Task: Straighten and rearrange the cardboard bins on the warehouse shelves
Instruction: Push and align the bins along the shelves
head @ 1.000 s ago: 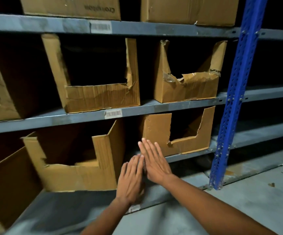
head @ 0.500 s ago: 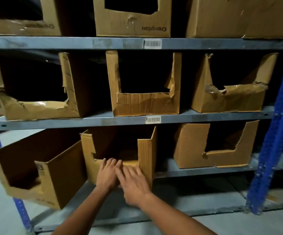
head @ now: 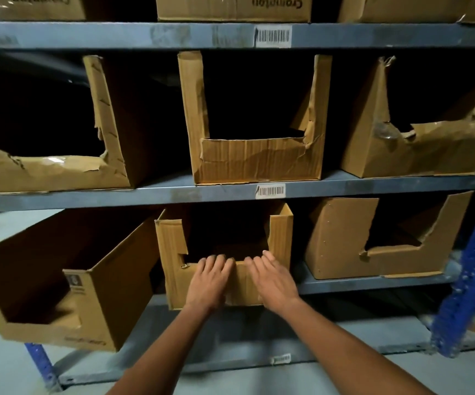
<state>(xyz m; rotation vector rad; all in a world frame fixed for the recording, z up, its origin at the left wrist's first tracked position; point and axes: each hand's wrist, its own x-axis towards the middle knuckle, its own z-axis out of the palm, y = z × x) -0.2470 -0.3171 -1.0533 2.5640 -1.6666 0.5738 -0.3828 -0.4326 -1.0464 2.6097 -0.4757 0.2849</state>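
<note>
A cut-front cardboard bin (head: 280, 240) stands in the middle of the lower shelf, its front jutting past the shelf edge. My left hand (head: 209, 280) and my right hand (head: 271, 277) lie flat on its low front panel, fingers straight, fingertips at the cut-out's rim. To its left a larger bin (head: 99, 297) sits skewed and hangs well out over the floor. To its right another cut bin (head: 341, 238) stands on the shelf. The middle shelf holds three torn bins: left (head: 59, 175), centre (head: 256, 161), right (head: 418, 155).
Grey steel shelf beams (head: 173, 193) carry barcode labels. Blue uprights stand at the right (head: 464, 303) and lower left (head: 38, 357). Closed boxes (head: 230, 10) fill the top shelf. Grey floor lies below.
My hands moved from the shelf front onto the middle lower bin's front panel and spread apart. The view shifted left and closer to that bin.
</note>
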